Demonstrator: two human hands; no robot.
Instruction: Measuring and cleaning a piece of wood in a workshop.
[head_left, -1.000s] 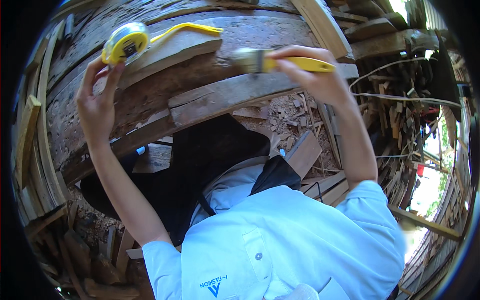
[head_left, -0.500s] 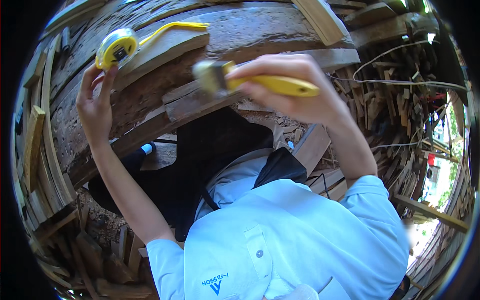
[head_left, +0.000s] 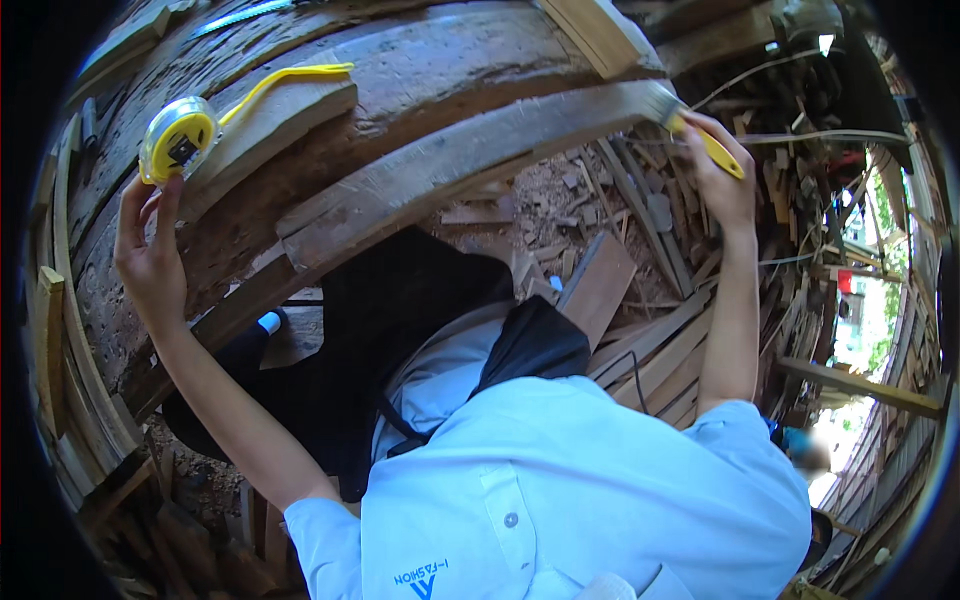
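Observation:
My left hand (head_left: 150, 250) is raised at the far left, its fingers closed on the lower edge of a yellow tape measure (head_left: 180, 142) in a clear case. My right hand (head_left: 722, 180) grips the yellow handle of a paintbrush (head_left: 722, 155). The brush's pale bristles touch or hover just over the right end of a long curved wooden piece (head_left: 450, 145); I cannot tell which. Beside the tape measure, a thin yellow strip (head_left: 290, 72) runs along a short wooden block (head_left: 275, 130).
A large rough log (head_left: 420, 60) lies behind the curved piece. At the far top rests a light board (head_left: 598, 35). Wood scraps (head_left: 570, 200) cover the ground beyond my lap, and stacked offcuts (head_left: 790, 200) fill the right side. A pale cable (head_left: 820, 135) crosses there.
My right hand has carried the paintbrush rightward, from above the middle of the curved wooden piece to its right end. My left hand still holds the tape measure. The whole view has shifted slightly.

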